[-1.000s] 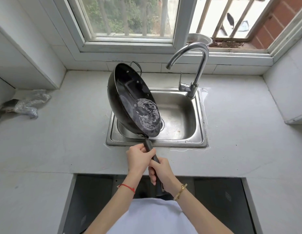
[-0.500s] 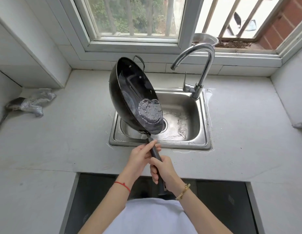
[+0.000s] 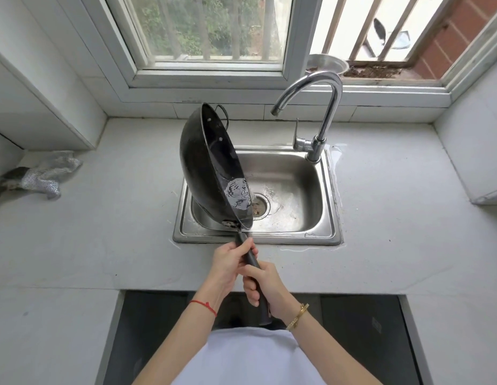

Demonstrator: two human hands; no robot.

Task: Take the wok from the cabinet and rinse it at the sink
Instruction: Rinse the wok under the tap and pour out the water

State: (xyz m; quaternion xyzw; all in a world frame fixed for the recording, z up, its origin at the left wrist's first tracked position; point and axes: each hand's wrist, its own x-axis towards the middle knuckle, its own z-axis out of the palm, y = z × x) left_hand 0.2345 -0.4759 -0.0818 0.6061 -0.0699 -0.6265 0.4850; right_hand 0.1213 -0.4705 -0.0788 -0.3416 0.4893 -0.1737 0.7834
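We've got the wok [image 3: 205, 162] tipped steeply on edge over the sink [image 3: 319, 234], open side facing right twd the drain, prob so the last pool of rinse water slides off the low rim into the basin. Left hand [image 3: 228, 259] wraps the handle near the pan, right hand [image 3: 265, 284] grips further back, both curled tight for leverage. Faucet [image 3: 322, 112] shows no flow; no brands or writing legible anywhere.
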